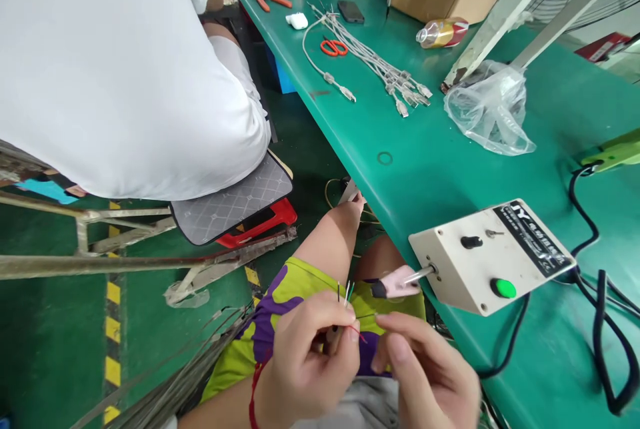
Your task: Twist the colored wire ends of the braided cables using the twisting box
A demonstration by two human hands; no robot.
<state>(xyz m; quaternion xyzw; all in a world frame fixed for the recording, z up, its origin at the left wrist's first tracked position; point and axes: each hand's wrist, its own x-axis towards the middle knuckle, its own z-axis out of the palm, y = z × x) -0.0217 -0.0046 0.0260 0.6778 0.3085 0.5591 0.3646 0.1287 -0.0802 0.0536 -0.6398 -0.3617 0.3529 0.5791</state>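
Note:
My left hand [317, 352], with a red string around its wrist, pinches the end of a cable. Thin black, white, green and red wires [346, 292] fan out above and beside its fingertips. Close by on the right, my right hand [425, 369] has its thumb and index finger apart, near the tip of a dark wire; nothing clear shows between them. Both hands are over my lap. Just above them, a pinkish clip-like piece [399, 282] sticks out from a beige box [490, 256] with a green button.
On the green table [425, 169] lie grey USB cables [373, 59], orange scissors [334, 48], pliers [270, 0], a phone [351, 12], a bottle [443, 33] and a plastic bag [493, 109]. A person in white [125, 69] sits at the left. Loose cables [200, 356] hang lower left.

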